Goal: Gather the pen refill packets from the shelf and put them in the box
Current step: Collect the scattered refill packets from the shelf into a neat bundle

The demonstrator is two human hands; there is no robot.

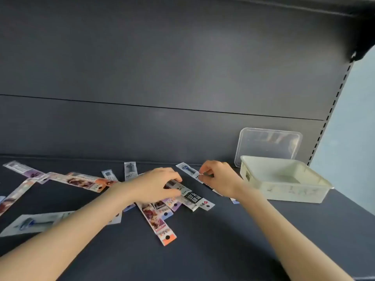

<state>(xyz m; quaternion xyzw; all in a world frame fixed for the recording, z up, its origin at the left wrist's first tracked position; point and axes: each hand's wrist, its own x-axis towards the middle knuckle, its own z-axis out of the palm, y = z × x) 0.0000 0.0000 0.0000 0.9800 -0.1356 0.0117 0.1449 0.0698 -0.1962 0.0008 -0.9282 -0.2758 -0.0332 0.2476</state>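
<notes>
Several long, narrow pen refill packets (pixel 156 222) lie scattered on the dark shelf (pixel 213 240), mostly left and centre. My left hand (pixel 156 184) presses down on a pile of packets, its fingers pinching a black-and-white packet (pixel 191 196). My right hand (pixel 220 177) pinches the edge of a blue-and-white packet (pixel 187 169) that lies flat near the back. A pale, translucent plastic box (pixel 284 179) stands open at the right, just beyond my right hand, with nothing visible inside.
The box's clear lid (pixel 267 145) leans against the dark back panel behind the box. A slotted upright (pixel 332 104) runs along the shelf's right end. An upper shelf overhangs at top right. More packets (pixel 30 222) lie near the left edge.
</notes>
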